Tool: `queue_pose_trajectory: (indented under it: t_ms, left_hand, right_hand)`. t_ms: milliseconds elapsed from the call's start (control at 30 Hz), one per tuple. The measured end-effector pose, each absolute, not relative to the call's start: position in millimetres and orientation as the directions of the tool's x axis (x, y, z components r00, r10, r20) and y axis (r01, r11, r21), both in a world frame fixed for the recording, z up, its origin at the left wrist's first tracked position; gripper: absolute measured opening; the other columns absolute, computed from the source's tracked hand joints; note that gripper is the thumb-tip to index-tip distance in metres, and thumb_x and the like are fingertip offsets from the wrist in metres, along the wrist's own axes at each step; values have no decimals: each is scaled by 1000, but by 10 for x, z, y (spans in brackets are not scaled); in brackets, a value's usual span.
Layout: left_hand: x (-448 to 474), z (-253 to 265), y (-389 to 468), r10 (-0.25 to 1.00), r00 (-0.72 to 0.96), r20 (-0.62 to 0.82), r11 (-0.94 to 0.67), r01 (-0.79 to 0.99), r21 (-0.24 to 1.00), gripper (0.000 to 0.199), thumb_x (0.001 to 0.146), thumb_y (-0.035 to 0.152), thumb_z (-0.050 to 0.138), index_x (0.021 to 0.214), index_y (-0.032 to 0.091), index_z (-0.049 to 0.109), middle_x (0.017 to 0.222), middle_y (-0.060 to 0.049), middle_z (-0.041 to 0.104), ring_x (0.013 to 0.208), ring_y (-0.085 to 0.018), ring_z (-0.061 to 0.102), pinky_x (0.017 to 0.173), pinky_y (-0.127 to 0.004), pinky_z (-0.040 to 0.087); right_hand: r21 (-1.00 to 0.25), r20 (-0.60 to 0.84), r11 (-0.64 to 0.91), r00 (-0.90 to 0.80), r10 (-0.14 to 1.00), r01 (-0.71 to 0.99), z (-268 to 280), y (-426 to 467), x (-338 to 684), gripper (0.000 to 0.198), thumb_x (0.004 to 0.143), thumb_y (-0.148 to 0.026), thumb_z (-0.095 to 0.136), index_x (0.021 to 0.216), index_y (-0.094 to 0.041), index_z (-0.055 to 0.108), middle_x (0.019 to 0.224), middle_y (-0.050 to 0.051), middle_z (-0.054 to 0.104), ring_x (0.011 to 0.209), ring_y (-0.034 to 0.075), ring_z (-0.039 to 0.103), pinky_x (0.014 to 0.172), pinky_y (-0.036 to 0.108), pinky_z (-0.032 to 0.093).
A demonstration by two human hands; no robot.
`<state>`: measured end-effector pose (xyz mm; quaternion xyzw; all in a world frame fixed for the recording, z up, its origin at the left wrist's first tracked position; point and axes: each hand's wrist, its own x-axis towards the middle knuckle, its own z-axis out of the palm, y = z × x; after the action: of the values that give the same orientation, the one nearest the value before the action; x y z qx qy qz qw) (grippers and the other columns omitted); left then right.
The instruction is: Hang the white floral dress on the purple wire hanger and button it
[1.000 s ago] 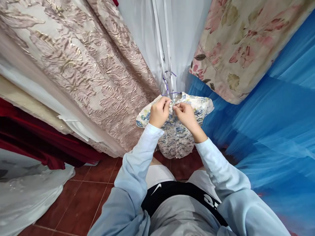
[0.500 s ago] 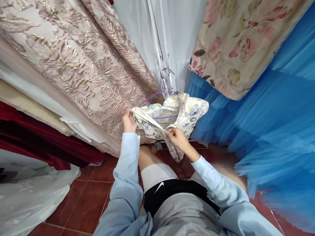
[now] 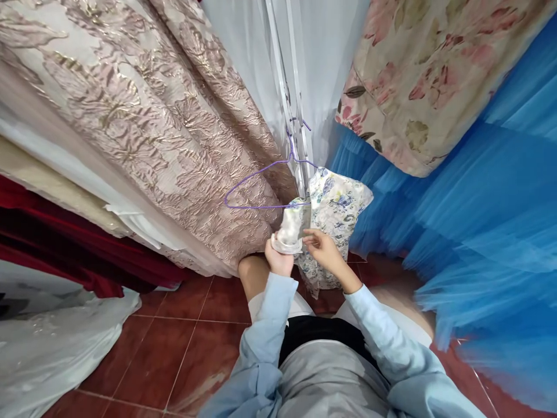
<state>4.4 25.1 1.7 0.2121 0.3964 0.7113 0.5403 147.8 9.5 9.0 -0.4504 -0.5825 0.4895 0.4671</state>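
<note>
While blue tulle [image 3: 483,220] hangs alongside, left grip [image 3: 281,259] pinches the floral garment [image 3: 335,203], right grip [image 3: 325,251] half-curled, hold unclear.

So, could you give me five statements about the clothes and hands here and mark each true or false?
1. The hanger is purple. True.
2. Both ends of the hanger are bare. False: the floral garment covers its end at the picture's right; only the other end is bare.
3. The left hand holds part of the floral garment. True.
4. Blue fabric hangs at the picture's right. True.
5. The right hand is on the blue fabric. False: the right hand is at the floral garment, close to the left hand.
</note>
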Motion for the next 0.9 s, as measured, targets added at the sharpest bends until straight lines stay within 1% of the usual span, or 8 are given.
queue_pose_trajectory:
  t_ms: [100,167,300,400,467,567,733,900]
  left_hand:
    - [271,125,72,967,-254,22,-148,-488,860,23,90,40,48,78,20,46,76,-2,56,74,-16,61,80,-31,55]
    - [324,289,16,959,-175,223,-265,-268,926,28,94,45,52,83,20,51,80,-3,55,76,-16,59,78,-30,53]
    - [309,611,23,854,103,510,-520,208,828,41,97,59,52,93,20,66,119,-13,61,121,-27,57,111,-39,44]
    - [339,633,51,816,342,466,-526,104,844,62,97,71,38,115,19,67,132,-16,60,130,-31,54,116,-43,40]
    - [378,536,65,800,483,357,-392,-31,920,71,92,77,45,121,16,65,121,-16,67,115,-31,63,104,-42,49]
    - [367,347,96,787,596,158,-187,-12,982,65,81,73,67,106,13,70,98,-11,71,90,-25,67,85,-35,54]
    - [49,252,190,871,485,86,-215,218,952,44,88,56,64,88,13,70,82,-4,67,78,-18,59,74,-28,48]
    - [-414,406,215,916,381,124,-311,481,820,24,89,35,55,90,15,68,78,0,63,73,-15,53,70,-24,42]
  right_hand:
    - [-973,212,229,-278,937,31,219,-85,1539,47,69,-15,63,116,-19,65,117,9,72,112,27,65,99,38,49]
    - [-971,206,231,-278,938,59,342,-168,1612,36,75,-21,66,110,-19,66,109,8,72,106,27,64,94,37,49]
    - [-979,177,196,-257,950,49,613,-233,1810,14,90,-31,57,93,-19,63,79,0,61,72,17,54,68,28,44]
    - [-977,183,207,-322,929,42,825,-282,1994,14,88,-31,60,82,-19,62,71,-1,55,65,14,45,62,26,37]
    - [-976,170,207,-369,914,63,952,-311,2164,16,85,-32,64,78,-18,64,68,-1,55,62,13,44,59,26,36]
    - [-966,190,228,-255,948,126,1066,-233,2504,16,77,-31,67,71,-17,66,63,-1,54,57,13,42,53,25,33]
    - [-912,361,310,164,918,270,1037,411,2975,22,69,-31,63,53,-20,51,55,-1,45,54,13,36,50,26,27]
    - [-861,455,430,32,890,272,959,1106,2823,15,75,-34,60,68,-21,59,77,2,60,72,16,50,66,27,39]
